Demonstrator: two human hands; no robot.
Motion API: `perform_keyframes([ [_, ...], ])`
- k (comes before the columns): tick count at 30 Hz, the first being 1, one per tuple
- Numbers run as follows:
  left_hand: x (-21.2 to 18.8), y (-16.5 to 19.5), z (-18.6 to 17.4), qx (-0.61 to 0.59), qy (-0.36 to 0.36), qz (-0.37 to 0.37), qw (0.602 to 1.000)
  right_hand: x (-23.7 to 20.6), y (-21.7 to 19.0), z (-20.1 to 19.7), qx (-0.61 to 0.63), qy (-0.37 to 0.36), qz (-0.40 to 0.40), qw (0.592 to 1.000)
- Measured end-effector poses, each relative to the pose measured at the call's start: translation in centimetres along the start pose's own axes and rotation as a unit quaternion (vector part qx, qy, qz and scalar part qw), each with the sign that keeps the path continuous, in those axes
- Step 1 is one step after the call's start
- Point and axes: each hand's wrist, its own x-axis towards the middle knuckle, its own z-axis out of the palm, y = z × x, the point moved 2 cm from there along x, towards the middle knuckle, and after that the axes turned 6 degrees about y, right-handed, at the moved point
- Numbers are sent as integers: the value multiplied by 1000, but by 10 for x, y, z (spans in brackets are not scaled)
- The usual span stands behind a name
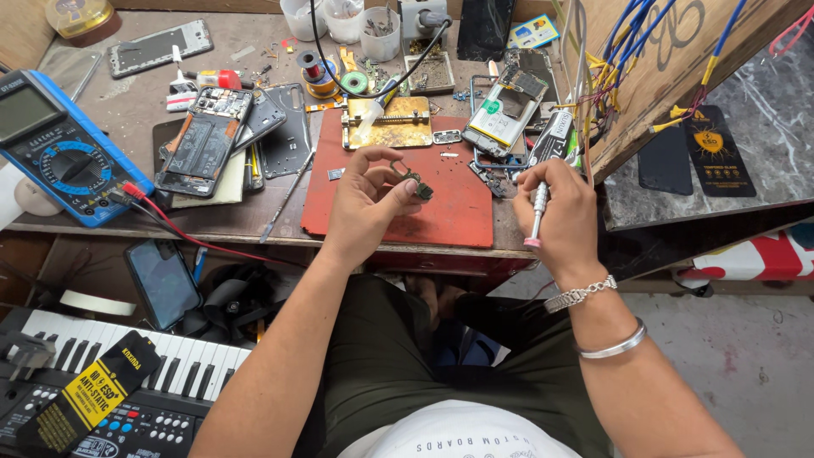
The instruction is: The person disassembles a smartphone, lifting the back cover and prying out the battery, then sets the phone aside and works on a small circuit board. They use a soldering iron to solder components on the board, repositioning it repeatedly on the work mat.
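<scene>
Two hands: both mine, raised over the front edge of the workbench (254, 222), well apart from each other.
Left hand (366, 203): I have thumb and forefinger pinched shut on a small dark circuit part (417, 185); the other fingers curl loosely behind it.
Small dark circuit part: held above the red work mat (449, 212), not touching it, just left of the mat's middle.
Right hand (560, 216): my fingers are wrapped closed around a silver screwdriver (538, 212), which stands nearly upright with its pink cap at the bottom, over the bench's right front corner.
Wrist: I see a metal watch band (582, 293) and a plain silver bangle (612, 346) on my right arm.
Mat: a brass-coloured holding jig (398, 121) lies at its far edge, with a few loose metal bits beside it.
Opened phones: one with its back off (203, 140) lies left of the mat; another (509, 103) lies at the mat's far right corner.
Meter: a blue multimeter (59, 144) rests at the bench's left end, its red lead (195, 240) trailing along the front edge.
Below bench: a dark phone (163, 282) and a music keyboard (127, 373) sit near my left knee.
</scene>
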Motion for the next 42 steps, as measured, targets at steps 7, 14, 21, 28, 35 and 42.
perform_keyframes([
  [7,-18,14,-3,265,-31,131,955,-11,2,-1,26,46,0,999],
  [14,-35,55,-10,476,-88,176,857,-14,3,-1,48,35,-23,998],
  [21,-44,56,10,489,-38,137,861,-14,3,-2,51,30,-20,998],
  [28,-31,44,12,473,-64,178,860,-15,5,-3,55,28,-10,998],
  [35,-39,47,3,468,-44,178,864,-15,10,1,54,33,-13,998],
  [42,-47,42,8,531,-7,236,814,-19,13,5,73,37,1,997],
])
